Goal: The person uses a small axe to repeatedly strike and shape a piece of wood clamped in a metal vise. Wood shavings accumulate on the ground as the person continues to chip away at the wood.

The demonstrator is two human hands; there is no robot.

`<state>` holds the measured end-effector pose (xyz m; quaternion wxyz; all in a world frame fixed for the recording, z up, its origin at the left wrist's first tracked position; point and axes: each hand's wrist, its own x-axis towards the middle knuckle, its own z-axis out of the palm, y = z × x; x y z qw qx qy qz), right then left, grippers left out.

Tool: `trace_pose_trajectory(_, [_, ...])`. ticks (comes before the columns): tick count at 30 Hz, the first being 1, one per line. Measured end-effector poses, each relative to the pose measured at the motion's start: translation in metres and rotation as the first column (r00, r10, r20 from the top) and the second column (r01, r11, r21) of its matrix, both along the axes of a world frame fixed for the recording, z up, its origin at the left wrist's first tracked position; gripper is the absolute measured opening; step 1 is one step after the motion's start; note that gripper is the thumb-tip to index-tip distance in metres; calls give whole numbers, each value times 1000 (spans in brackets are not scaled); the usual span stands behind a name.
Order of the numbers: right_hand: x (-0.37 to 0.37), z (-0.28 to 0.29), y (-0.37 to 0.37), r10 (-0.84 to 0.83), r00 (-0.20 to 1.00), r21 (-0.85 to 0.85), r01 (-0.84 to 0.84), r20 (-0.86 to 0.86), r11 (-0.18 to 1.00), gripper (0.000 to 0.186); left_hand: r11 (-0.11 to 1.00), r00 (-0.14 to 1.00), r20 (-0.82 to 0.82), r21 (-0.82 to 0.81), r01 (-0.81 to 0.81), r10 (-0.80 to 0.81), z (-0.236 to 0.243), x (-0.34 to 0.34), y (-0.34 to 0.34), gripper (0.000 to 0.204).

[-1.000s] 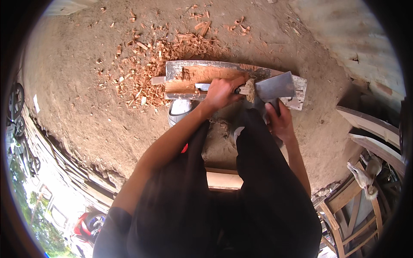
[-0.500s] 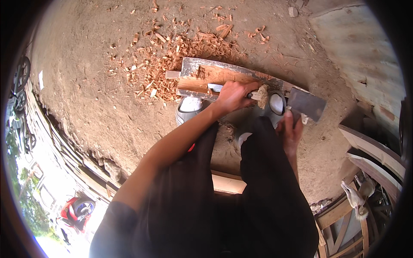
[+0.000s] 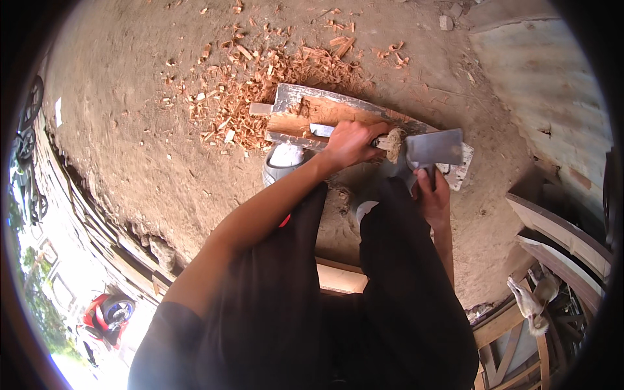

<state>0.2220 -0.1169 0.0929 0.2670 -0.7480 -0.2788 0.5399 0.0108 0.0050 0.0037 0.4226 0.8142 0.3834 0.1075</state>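
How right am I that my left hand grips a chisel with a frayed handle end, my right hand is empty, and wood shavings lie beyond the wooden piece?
Your right hand isn't empty: the head view shows it holding a wide-headed metal tool. Your left hand does grip the frayed-handled chisel, and wood shavings lie beyond the wooden piece.
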Motion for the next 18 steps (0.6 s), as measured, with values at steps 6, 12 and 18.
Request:
trace_pose_trajectory(6, [-6,-30,-11,0,995,133,-14,99,991,26,1000,998,-66,-10,2,-3,-4,6,2,59])
trace_pose_trajectory(12, [3,4,9,-94,988,78,104,-123,992,30,999,999,26,15,-29,28,-8,-3,3,61])
trace_pose_trajectory(18, [0,-1,8,116,992,1,-116,-45,993,28,1000,1000,-19,-23,9,-9,0,-8,3,66])
